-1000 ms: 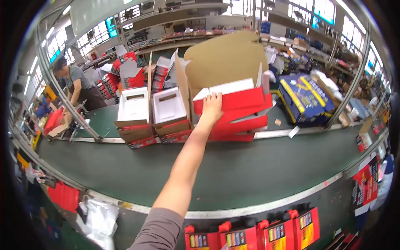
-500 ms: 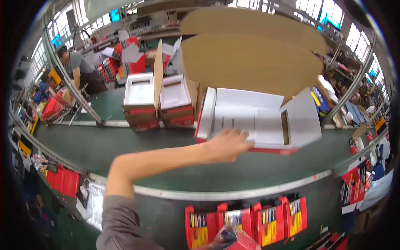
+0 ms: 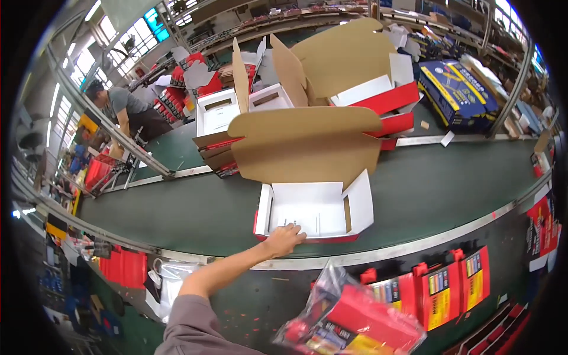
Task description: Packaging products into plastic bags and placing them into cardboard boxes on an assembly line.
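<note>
An open cardboard box (image 3: 307, 205), white inside with red outer sides and a brown lid raised behind it, stands on the green conveyor belt in front of me. My left hand (image 3: 283, 241) grips its front wall near the left corner, fingers hooked over the edge. Below, close to me, is a red case in a clear plastic bag (image 3: 361, 313), tilted and slightly blurred. My right hand is not visible, so what supports the bagged case cannot be made out.
Several red cases (image 3: 441, 293) lie in a row along the near bench. Beyond the belt stand stacked open boxes (image 3: 217, 112), a red-sided open box (image 3: 384, 100) and a blue-and-yellow carton (image 3: 455, 94). A metal rail (image 3: 402, 245) edges the belt. A person (image 3: 127, 109) works at far left.
The open box has come nearer to me, off the far side onto the belt, with my left hand on its front wall. The bagged red case has risen further into view.
</note>
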Action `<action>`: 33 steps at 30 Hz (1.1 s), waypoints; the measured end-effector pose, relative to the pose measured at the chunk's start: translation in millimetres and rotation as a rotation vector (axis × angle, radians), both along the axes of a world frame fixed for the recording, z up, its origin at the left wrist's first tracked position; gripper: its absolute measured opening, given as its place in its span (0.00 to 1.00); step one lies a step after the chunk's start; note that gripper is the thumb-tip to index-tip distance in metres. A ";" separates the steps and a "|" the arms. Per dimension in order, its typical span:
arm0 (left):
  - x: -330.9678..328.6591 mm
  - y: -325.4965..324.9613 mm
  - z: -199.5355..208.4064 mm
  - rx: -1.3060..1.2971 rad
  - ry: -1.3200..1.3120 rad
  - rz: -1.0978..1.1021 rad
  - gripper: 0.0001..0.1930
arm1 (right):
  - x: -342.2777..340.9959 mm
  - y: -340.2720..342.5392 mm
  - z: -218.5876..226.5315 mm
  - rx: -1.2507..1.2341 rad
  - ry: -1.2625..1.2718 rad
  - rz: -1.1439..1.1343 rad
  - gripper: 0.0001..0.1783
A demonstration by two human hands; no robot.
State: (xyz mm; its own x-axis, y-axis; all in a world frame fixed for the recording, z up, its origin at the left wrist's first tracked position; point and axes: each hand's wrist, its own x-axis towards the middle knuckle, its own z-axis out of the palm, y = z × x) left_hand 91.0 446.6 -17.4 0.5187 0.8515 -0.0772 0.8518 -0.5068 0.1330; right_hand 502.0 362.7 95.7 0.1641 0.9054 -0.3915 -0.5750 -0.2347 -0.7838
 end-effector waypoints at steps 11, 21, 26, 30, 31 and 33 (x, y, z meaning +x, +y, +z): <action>-73.7 -17.7 -24.4 0.493 -0.663 0.899 0.26 | -140.1 83.6 -10.2 -0.048 -0.260 0.226 0.24; -74.9 -2.8 -57.2 -0.230 -1.006 0.966 0.30 | -187.4 249.8 -98.6 -0.107 -0.691 0.610 0.22; -49.0 6.1 -61.8 -0.067 -0.993 0.943 0.24 | -117.8 248.0 -187.7 0.347 -0.908 0.588 0.24; -49.1 -8.1 -67.9 -0.056 -1.028 0.985 0.21 | -172.1 255.3 -142.2 -0.003 -1.017 0.785 0.20; -51.5 -19.0 -61.6 0.011 -1.113 0.955 0.19 | -158.2 254.8 -145.0 0.212 -1.154 0.682 0.20; -61.2 -50.4 -35.4 0.178 -1.251 1.025 0.11 | -167.0 245.9 -124.2 0.639 -1.377 0.651 0.24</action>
State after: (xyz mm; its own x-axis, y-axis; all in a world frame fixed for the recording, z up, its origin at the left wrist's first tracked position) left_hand 29.9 396.2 -52.8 -0.5798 0.8121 0.0654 0.2342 0.0893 0.9681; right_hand 335.0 608.6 -28.5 -0.3975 0.9042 0.1566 0.6494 0.3977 -0.6481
